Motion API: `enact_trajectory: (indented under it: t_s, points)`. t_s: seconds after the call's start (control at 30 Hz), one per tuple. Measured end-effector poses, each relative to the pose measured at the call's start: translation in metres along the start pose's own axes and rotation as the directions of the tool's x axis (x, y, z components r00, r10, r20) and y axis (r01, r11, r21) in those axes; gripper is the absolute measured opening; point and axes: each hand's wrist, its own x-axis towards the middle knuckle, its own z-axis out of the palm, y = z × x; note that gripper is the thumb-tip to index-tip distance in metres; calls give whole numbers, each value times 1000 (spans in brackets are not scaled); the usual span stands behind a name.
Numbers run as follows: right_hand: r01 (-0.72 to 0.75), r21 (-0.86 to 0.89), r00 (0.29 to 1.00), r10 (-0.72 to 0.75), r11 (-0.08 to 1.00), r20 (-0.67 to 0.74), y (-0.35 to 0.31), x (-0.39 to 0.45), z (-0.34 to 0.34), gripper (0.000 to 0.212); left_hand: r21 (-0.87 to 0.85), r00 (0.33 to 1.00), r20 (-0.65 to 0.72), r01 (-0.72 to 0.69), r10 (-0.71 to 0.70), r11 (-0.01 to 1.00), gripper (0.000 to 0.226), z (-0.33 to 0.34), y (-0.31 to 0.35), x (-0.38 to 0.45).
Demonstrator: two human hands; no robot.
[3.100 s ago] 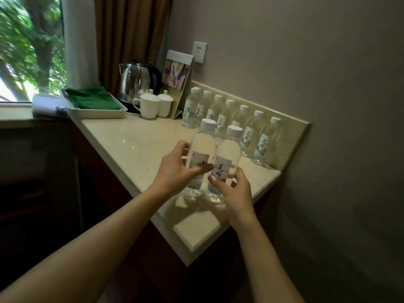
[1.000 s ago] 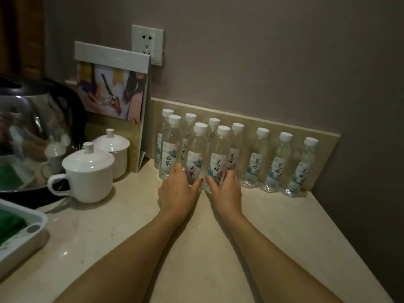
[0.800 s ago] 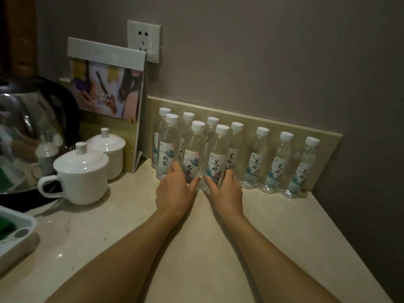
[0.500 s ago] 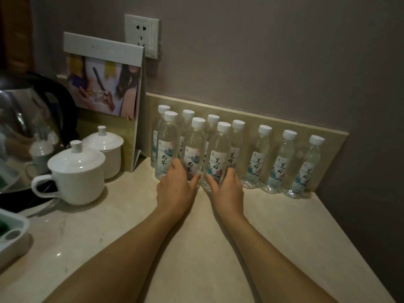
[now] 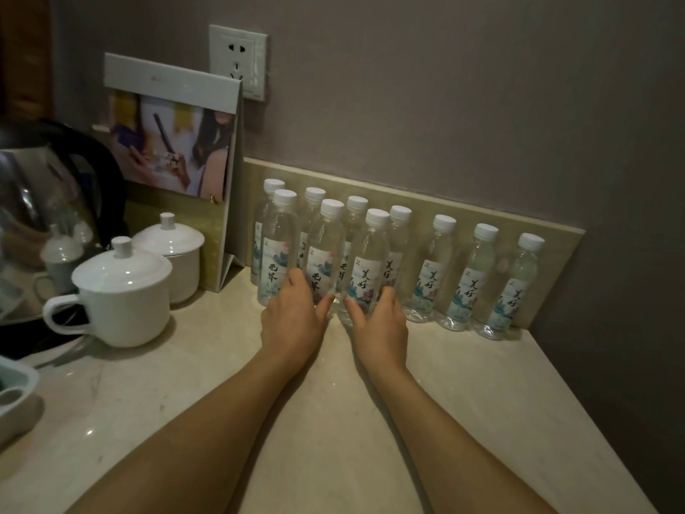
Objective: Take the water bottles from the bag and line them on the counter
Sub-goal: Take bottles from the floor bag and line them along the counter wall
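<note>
Both bare forearms stretch far across the pale marble counter (image 5: 482, 402), wrists nearly side by side. The left hand (image 5: 293, 320) curls round one clear white-capped plastic water bottle (image 5: 324, 250); the right hand (image 5: 380, 324) grips its right neighbour bottle (image 5: 369, 261), both standing upright in the front row

— Where are the clear plastic water bottles (image 5: 433, 268)?
— Along the back edge of the pale stone bench (image 5: 333, 421): seven behind, three in front at the row's left end.
— And left of them?
— A folded card stand (image 5: 174, 142), then two lidded white ceramic cups (image 5: 122, 291).
</note>
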Motion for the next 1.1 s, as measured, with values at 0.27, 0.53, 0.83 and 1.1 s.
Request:
enact_trajectory:
  t_s: [0.27, 0.53, 0.83, 1.1]
  points:
    - [1, -35, 1000, -1, 999, 18, 1, -1, 1, 51, -9, 1000, -13, -3, 3, 1000, 40, 3, 0, 2]
    - [1, -87, 1000, 0, 996, 13, -1, -3, -1, 43, 1, 999, -35, -13, 13, 1000, 44, 4, -3, 0]
    - [-9, -46, 1000, 10, 999, 26, -1, -3, -2, 41, 15, 1000, -24, -8, 9, 1000, 43, 6, -5, 1]
    - [-4, -44, 1000, 5, 999, 19, -1, -3, -1, 41, 42, 1000, -8, 5, -4, 999, 46, 6, -5, 0]
